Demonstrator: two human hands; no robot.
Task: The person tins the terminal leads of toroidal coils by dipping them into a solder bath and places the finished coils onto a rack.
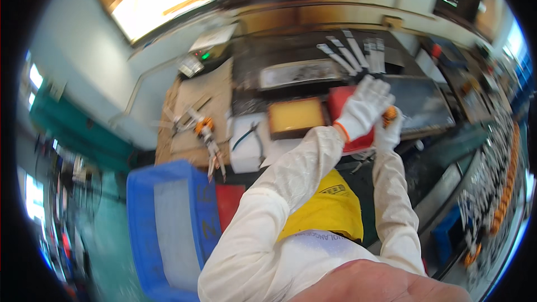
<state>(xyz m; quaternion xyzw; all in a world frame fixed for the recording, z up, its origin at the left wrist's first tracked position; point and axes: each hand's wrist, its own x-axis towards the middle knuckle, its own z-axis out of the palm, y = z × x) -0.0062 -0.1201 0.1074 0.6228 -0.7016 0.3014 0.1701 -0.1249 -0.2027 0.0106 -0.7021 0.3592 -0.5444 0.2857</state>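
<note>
My left hand (366, 104), in a white glove with an orange cuff edge, reaches over a red box-like block (342, 102). Its fingers are stretched out flat, close to the dark ends of several white strips (358, 56). Just to its right my right hand (389, 133), also gloved in white, is closed round a small orange-and-dark piece (390, 114); its lower part is hidden by the fingers. Left of the red block sits a shallow box with a yellow top (296, 116). Blue-handled pliers (246, 135) lie on white paper.
A blue plastic bin (146, 218) stands at lower left. Metal pieces with orange parts (206, 128) lie on a brown board (187, 95). Behind the yellow-topped box is a grey metal tray (299, 74). On the right, a rack bears many hanging metal pieces (485, 190).
</note>
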